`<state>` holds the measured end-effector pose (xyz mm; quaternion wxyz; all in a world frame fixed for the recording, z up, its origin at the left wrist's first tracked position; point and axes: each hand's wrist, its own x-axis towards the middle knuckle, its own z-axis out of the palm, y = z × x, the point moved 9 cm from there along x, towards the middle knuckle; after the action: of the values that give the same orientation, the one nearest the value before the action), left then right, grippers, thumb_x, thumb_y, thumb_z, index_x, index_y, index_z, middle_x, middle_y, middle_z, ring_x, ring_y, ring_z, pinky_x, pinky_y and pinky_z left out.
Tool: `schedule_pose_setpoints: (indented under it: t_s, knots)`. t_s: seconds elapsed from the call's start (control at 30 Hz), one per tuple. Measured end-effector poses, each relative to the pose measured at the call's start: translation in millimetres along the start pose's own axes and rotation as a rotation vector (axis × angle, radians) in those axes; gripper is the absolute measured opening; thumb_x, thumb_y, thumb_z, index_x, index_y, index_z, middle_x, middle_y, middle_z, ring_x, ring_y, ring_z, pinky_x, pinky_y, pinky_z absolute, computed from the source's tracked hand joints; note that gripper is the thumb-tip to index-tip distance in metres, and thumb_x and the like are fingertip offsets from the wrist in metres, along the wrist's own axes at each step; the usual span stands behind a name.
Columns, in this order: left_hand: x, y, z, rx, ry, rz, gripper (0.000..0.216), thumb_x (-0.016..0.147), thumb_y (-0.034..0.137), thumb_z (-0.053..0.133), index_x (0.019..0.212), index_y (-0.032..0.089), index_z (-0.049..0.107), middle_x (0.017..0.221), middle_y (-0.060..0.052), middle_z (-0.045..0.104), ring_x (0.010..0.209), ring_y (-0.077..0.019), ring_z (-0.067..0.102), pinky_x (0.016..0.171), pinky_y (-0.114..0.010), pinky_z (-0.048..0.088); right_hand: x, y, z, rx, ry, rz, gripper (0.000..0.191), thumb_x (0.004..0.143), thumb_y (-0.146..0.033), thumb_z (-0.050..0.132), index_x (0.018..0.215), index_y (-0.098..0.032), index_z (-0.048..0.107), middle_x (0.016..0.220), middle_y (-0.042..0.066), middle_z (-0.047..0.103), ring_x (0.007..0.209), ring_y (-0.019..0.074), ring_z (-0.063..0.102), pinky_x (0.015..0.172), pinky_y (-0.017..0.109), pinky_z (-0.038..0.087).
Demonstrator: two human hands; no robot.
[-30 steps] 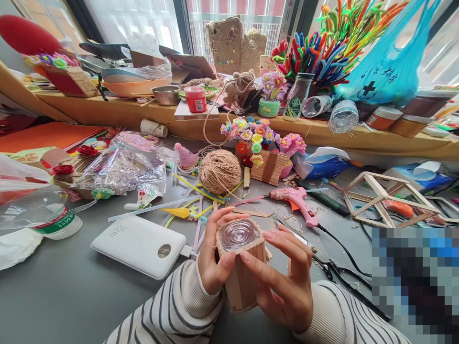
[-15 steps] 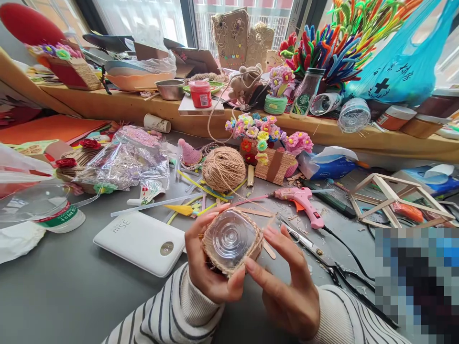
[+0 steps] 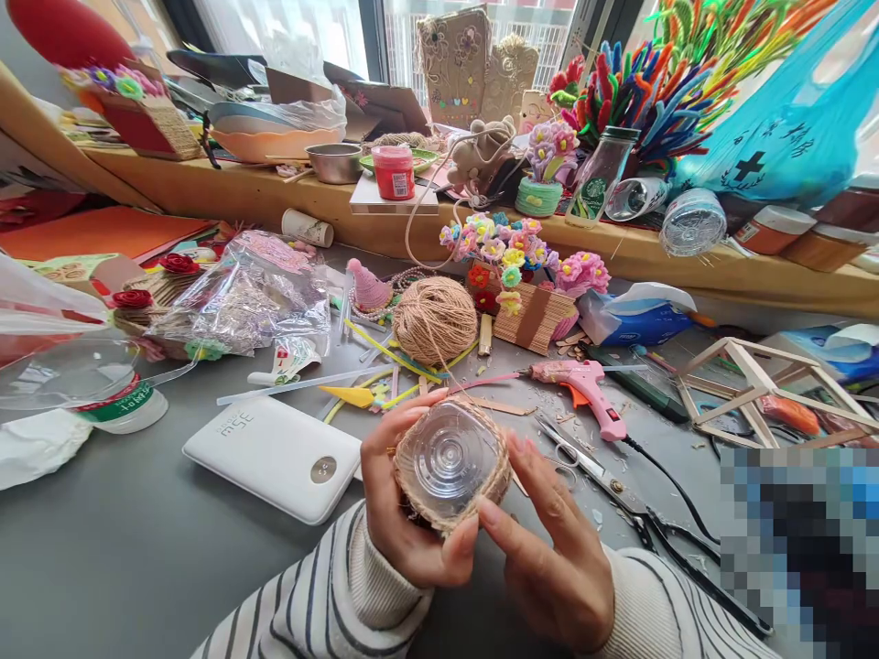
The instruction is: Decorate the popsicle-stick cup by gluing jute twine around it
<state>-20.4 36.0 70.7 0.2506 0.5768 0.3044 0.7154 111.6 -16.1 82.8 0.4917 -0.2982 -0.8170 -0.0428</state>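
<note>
Container (image 3: 450, 458): far end out of sight behind its clear base; left side covered by the left hand (image 3: 402, 522). Power bank (image 3: 271, 458): plug end disappears behind same hand. Pixelated block (image 3: 800, 554) hides the lower right corner; glue gun (image 3: 577, 372) cable runs into it. Bottle (image 3: 127, 407) cut by left edge, red rounded thing (image 3: 75, 37) by top, blue bag (image 3: 783, 151) by right. Both striped sleeves (image 3: 309, 586) run off bottom. Jar (image 3: 395, 174) label print too small to read.

Glossy clear plastic container (image 3: 450, 455), rough twine edging (image 3: 500, 490).
</note>
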Motion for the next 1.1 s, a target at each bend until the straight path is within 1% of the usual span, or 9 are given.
schedule_pose_setpoints:
  t_s: [0.07, 0.17, 0.23, 0.33, 0.47, 0.57, 0.73, 0.93, 1.1]
  knots:
    - [-0.6, -2.1, -0.2, -0.016, -0.005, -0.015, 0.058, 0.069, 0.034, 0.068, 0.121, 0.021, 0.047, 0.119, -0.011, 0.055, 0.114, -0.0301, 0.057, 0.097, -0.045, 0.046, -0.9, 0.9, 0.2, 0.019, -0.002, 0.004, 0.047, 0.079, 0.0, 0.045, 0.12, -0.017, 0.059, 0.155, 0.011, 0.028, 0.136, 0.0291, 0.04, 0.103, 0.048, 0.047]
    - [-0.4, -3.0, -1.0, -0.009, -0.012, -0.009, 0.059, 0.066, 0.03, 0.068, 0.12, 0.021, 0.048, 0.119, -0.011, 0.057, 0.114, -0.0304, 0.057, 0.098, -0.045, 0.045, -0.3, 1.7, 2.7, 0.046, -0.056, -0.011, 0.053, 0.076, -0.001, 0.047, 0.127, -0.017, 0.055, 0.156, 0.012, 0.025, 0.136, 0.03, 0.039, 0.102, 0.047, 0.048]
    - [-0.2, -4.3, -0.6, -0.017, -0.023, -0.019, 0.058, 0.066, 0.03, 0.068, 0.12, 0.021, 0.048, 0.12, -0.011, 0.057, 0.114, -0.0291, 0.057, 0.099, -0.044, 0.045, 0.7, 3.4, 3.2, 0.066, -0.076, -0.009, 0.055, 0.076, -0.001, 0.046, 0.127, -0.017, 0.054, 0.157, 0.011, 0.023, 0.137, 0.0299, 0.037, 0.103, 0.048, 0.047]
    - [-0.3, -6.9, 0.0, -0.052, -0.028, -0.059, 0.058, 0.067, 0.031, 0.069, 0.12, 0.021, 0.048, 0.12, -0.011, 0.058, 0.114, -0.0276, 0.057, 0.1, -0.041, 0.044, 1.4, 5.9, 2.8, 0.104, -0.067, 0.008, 0.055, 0.075, 0.0, 0.043, 0.126, -0.017, 0.054, 0.158, 0.01, 0.021, 0.139, 0.0291, 0.035, 0.104, 0.049, 0.045]
    - [-0.4, -8.7, 4.9, -0.127, -0.065, -0.123, 0.057, 0.069, 0.031, 0.07, 0.121, 0.021, 0.047, 0.121, -0.011, 0.06, 0.11, -0.0259, 0.061, 0.094, -0.037, 0.049, 1.5, 6.8, 2.8, 0.141, -0.05, 0.019, 0.062, 0.07, 0.004, 0.04, 0.127, -0.018, 0.052, 0.157, 0.006, 0.021, 0.141, 0.0253, 0.032, 0.11, 0.048, 0.04]
    - [-0.2, -8.6, 7.1, -0.143, -0.086, -0.146, 0.056, 0.069, 0.029, 0.07, 0.12, 0.021, 0.047, 0.122, -0.012, 0.06, 0.109, -0.0275, 0.062, 0.092, -0.039, 0.05, 2.7, 6.9, 2.0, 0.159, -0.049, 0.022, 0.065, 0.071, 0.004, 0.039, 0.13, -0.019, 0.05, 0.157, 0.005, 0.022, 0.141, 0.024, 0.031, 0.112, 0.048, 0.037]
    - [-0.8, -9.8, 8.0, -0.152, -0.11, -0.17, 0.057, 0.069, 0.029, 0.07, 0.12, 0.021, 0.046, 0.124, -0.013, 0.059, 0.114, -0.0305, 0.059, 0.096, -0.043, 0.048, 4.8, 7.7, 1.8, 0.179, -0.069, 0.037, 0.062, 0.073, 0.001, 0.04, 0.13, -0.022, 0.049, 0.156, 0.006, 0.021, 0.142, 0.0243, 0.03, 0.112, 0.049, 0.036]
    - [-0.8, -9.6, 8.5, -0.177, -0.121, -0.167, 0.056, 0.067, 0.027, 0.068, 0.119, 0.02, 0.048, 0.121, -0.012, 0.06, 0.11, -0.0291, 0.061, 0.093, -0.041, 0.049, 0.0, 11.3, 0.2, 0.253, -0.019, 0.09, 0.065, 0.071, 0.001, 0.042, 0.13, -0.024, 0.052, 0.152, 0.006, 0.025, 0.141, 0.0255, 0.031, 0.114, 0.049, 0.034]
    - [-0.2, -7.8, 10.7, -0.175, -0.15, -0.126, 0.058, 0.067, 0.027, 0.066, 0.121, 0.019, 0.047, 0.121, -0.013, 0.06, 0.104, -0.0265, 0.063, 0.09, -0.037, 0.05, -3.3, 12.5, 4.8, 0.328, -0.055, 0.117, 0.072, 0.07, 0.001, 0.043, 0.137, -0.027, 0.046, 0.152, 0.002, 0.022, 0.143, 0.0243, 0.027, 0.117, 0.045, 0.03]
